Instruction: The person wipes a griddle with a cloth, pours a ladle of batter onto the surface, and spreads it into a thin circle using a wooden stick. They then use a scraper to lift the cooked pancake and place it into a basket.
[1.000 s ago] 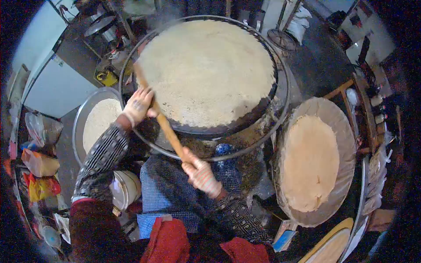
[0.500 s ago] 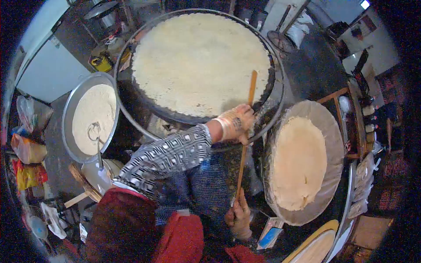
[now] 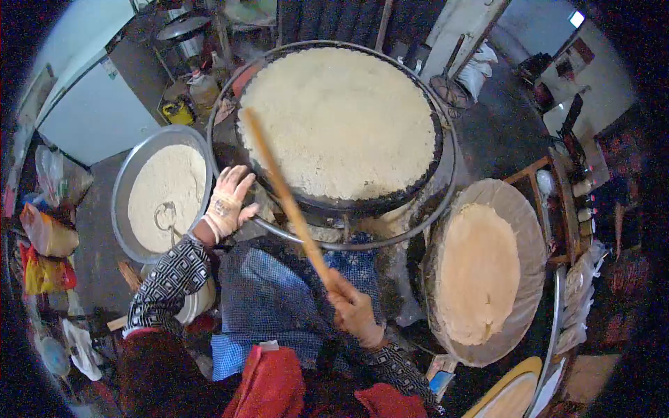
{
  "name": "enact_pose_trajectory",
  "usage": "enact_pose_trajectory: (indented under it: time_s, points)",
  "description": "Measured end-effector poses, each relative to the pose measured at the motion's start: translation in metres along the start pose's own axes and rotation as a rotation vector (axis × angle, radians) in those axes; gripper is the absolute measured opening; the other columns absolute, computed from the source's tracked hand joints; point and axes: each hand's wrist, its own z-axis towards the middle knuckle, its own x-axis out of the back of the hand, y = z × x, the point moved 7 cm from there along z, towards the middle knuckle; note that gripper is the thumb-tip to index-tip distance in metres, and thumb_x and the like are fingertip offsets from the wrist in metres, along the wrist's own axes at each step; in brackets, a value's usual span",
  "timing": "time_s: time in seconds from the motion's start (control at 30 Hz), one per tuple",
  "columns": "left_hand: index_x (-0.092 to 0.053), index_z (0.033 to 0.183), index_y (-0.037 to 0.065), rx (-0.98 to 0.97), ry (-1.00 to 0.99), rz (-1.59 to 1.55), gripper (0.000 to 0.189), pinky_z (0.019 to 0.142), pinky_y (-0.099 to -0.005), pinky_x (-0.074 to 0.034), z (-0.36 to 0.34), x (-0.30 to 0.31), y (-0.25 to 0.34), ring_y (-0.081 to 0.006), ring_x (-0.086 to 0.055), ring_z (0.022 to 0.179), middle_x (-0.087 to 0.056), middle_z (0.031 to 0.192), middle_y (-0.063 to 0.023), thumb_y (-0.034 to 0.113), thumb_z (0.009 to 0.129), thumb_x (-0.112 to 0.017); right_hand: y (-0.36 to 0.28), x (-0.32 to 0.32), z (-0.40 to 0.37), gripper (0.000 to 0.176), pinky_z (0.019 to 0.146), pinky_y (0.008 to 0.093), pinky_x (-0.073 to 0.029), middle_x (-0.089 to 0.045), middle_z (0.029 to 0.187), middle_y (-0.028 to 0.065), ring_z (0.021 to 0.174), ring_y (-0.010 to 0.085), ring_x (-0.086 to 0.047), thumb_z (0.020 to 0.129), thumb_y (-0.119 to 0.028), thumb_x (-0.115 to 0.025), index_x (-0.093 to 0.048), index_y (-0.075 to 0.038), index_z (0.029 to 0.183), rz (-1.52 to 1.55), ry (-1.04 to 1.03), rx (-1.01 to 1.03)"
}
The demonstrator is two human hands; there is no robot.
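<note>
My right hand is wrapped around the lower end of a long flat wooden stick. The stick slants up and left, its far end overlapping the left edge of a wide round flatbread. That pale, thin flatbread covers most of a dark round griddle. With fingers spread, my left hand wears a pale covering over the palm and lies right at the metal ring around the griddle. Beside it is a metal basin of pale batter, with a ladle in the batter.
On the right stands a plastic-lined shallow basket with tan flatbreads in it. A wooden-framed rack with jars lies beyond. A round board is at the lower right, and a yellow container sits back left.
My left hand has let go of the stick and moved left to the ring by the basin. The stick, in my right hand, has swung to the left. The view has shifted slightly.
</note>
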Motion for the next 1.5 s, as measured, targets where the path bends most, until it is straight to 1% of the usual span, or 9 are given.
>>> enact_pose_trajectory:
  time_s: [0.17, 0.23, 0.53, 0.67, 0.83, 1.03, 1.2, 1.27, 1.5]
  points:
    - [-0.061, 0.083, 0.009, -0.053, -0.562, 0.171, 0.031, 0.101, -0.0489, -0.03, -0.033, -0.074, -0.019, -0.0333, -0.05, 0.099, -0.056, 0.089, -0.0147, 0.039, 0.075, -0.055, 0.003, 0.005, 0.033, 0.05, 0.039, 0.0196, -0.037, -0.059, 0.086, -0.002, 0.047, 0.0043, -0.044, 0.087, -0.013, -0.058, -0.045, -0.014, 0.135, -0.137, 0.126, 0.298]
    - [-0.059, 0.078, 0.013, -0.097, -0.364, 0.152, 0.027, 0.095, -0.0474, -0.034, -0.029, -0.057, 0.0, -0.0309, -0.051, 0.089, -0.053, 0.081, -0.0122, 0.039, 0.075, -0.052, -0.009, -0.01, 0.032, 0.05, 0.038, 0.0196, -0.035, -0.062, 0.092, 0.0002, 0.044, 0.0048, -0.042, 0.087, -0.014, -0.059, -0.045, -0.014, 0.135, -0.124, 0.067, 0.316]
    - [-0.061, 0.094, 0.011, 0.203, -0.466, 0.228, 0.038, 0.094, -0.0461, -0.034, -0.015, -0.074, 0.122, -0.0278, -0.054, 0.089, -0.059, 0.09, -0.009, 0.044, 0.077, -0.057, 0.013, -0.006, 0.029, 0.047, 0.053, 0.0237, -0.045, -0.063, 0.09, -0.0003, 0.054, 0.0069, -0.049, 0.086, -0.017, -0.06, -0.049, -0.015, 0.132, -0.141, 0.081, 0.144]
    - [-0.046, 0.117, -0.001, -0.032, -0.013, -0.473, 0.049, 0.1, -0.0533, -0.033, -0.028, -0.051, 0.177, -0.0427, -0.043, 0.116, -0.046, 0.12, -0.0237, 0.027, 0.079, -0.06, 0.011, 0.023, -0.011, 0.047, 0.054, 0.0236, -0.044, -0.063, 0.092, 0.0003, 0.057, 0.0057, -0.048, 0.086, -0.014, -0.059, -0.048, -0.011, 0.132, -0.157, 0.147, 0.212]
    - [-0.043, 0.124, -0.003, -0.208, -0.012, -0.433, 0.064, 0.106, -0.0514, -0.024, 0.077, 0.003, 0.197, -0.0414, -0.037, 0.123, -0.042, 0.127, -0.0251, 0.031, 0.074, -0.063, 0.052, 0.082, -0.105, 0.051, 0.048, 0.0216, -0.042, -0.061, 0.084, 0.0022, 0.053, 0.0061, -0.048, 0.089, -0.01, -0.055, -0.04, -0.009, 0.137, -0.139, 0.429, 0.143]
    - [-0.048, 0.119, -0.004, -0.596, -0.044, -0.212, 0.086, 0.106, -0.0418, -0.03, 0.223, -0.092, 0.232, -0.0351, -0.042, 0.122, -0.049, 0.125, -0.0209, 0.058, 0.063, -0.065, 0.015, 0.075, -0.097, 0.052, 0.037, 0.0257, -0.037, -0.046, 0.059, -0.0015, 0.04, 0.0072, -0.038, 0.093, -0.019, -0.047, -0.03, -0.013, 0.142, 0.17, 0.552, 0.016]
    - [-0.06, 0.086, 0.0, -0.5, -0.341, 0.007, 0.066, 0.096, -0.0405, -0.039, 0.283, -0.149, 0.143, -0.0347, -0.052, 0.105, -0.06, 0.095, -0.0165, 0.06, 0.058, -0.065, -0.03, 0.078, 0.003, 0.053, 0.035, 0.0206, -0.023, -0.025, 0.048, -0.0055, 0.036, 0.0044, -0.023, 0.096, -0.033, -0.044, -0.023, -0.026, 0.144, 0.569, 0.14, 0.046]
    - [-0.061, 0.08, 0.001, -0.482, -0.143, 0.043, 0.062, 0.093, -0.0401, -0.041, 0.286, -0.146, 0.094, -0.0346, -0.053, 0.101, -0.06, 0.089, -0.0162, 0.059, 0.058, -0.064, -0.051, 0.067, 0.031, 0.05, 0.035, 0.02, -0.022, -0.024, 0.049, -0.0064, 0.036, 0.0036, -0.019, 0.096, -0.033, -0.043, -0.026, -0.028, 0.143, 0.6, 0.021, 0.023]
    - [-0.057, 0.093, 0.0, -0.259, -0.219, 0.076, 0.066, 0.095, -0.0407, -0.039, 0.247, -0.118, -0.049, -0.036, -0.05, 0.108, -0.057, 0.102, -0.0184, 0.059, 0.063, -0.059, -0.086, 0.032, 0.107, 0.051, 0.037, 0.0193, -0.027, -0.038, 0.058, -0.005, 0.04, 0.0042, -0.031, 0.093, -0.024, -0.049, -0.034, -0.017, 0.141, 0.274, -0.075, -0.009]
